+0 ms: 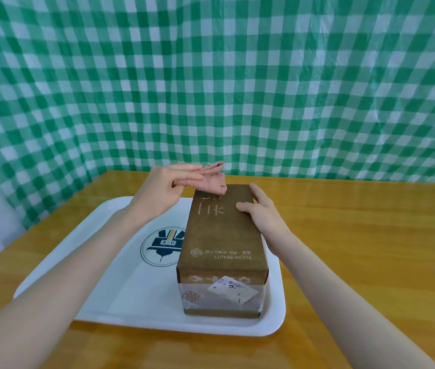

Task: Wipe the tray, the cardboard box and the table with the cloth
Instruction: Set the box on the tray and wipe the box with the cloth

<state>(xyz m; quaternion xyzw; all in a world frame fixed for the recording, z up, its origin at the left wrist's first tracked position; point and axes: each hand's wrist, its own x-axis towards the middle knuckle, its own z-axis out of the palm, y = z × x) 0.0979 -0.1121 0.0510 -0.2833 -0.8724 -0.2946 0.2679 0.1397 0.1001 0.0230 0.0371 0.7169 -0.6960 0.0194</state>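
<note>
A long brown cardboard box (pixel 221 241) with pale printed lettering lies lengthwise on a white rectangular plastic tray (pixel 99 286), which sits on a honey-coloured wooden table (pixel 357 235). The box covers the right part of the tray's floor and the right side of a dark round emblem (pixel 161 246) printed there, so only part of that design can be read. A white barcode label (pixel 233 288) under clear tape on the box's near end is too small to make out. The left hand (pixel 168 187) pinches a small crumpled pink cloth (pixel 211 179) between thumb and fingers; the cloth's lower edge hangs at the far left corner of the box top, though whether it truly touches there is hard to tell. The right hand (pixel 259 209) grips the far right edge of the box, thumb on top, fingers wrapped over the side and mostly hidden. A green-and-white checked plastic sheet (pixel 237 75) hangs behind the table, concealing whatever lies beyond.
</note>
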